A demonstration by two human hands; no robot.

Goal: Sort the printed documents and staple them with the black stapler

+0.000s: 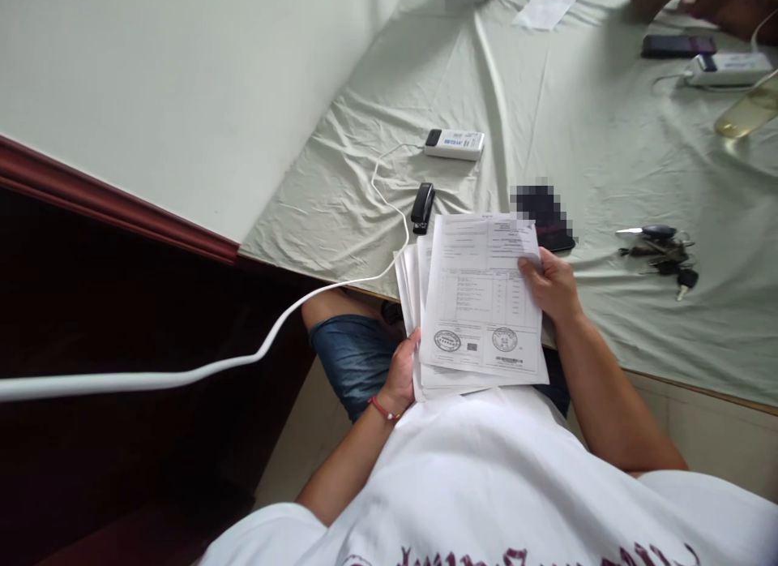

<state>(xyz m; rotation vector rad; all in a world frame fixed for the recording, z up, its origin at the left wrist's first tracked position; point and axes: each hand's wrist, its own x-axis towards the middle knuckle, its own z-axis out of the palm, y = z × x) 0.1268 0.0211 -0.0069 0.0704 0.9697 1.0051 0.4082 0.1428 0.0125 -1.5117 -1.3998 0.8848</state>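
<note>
Holding fanned paper stack (pixel 480 306) over lap at table edge (pixel 668 371): left hand (pixel 401 375) closed on lower-left corner, right hand (pixel 550 284) gripping right side. Probably mid-sorting; next move needs squaring sheets.

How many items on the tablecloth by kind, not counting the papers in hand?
White power banks: 2
Black stapler: 1
Dark phones: 2
Key bunch: 1
Loose paper sheet: 1
Total: 7
</note>
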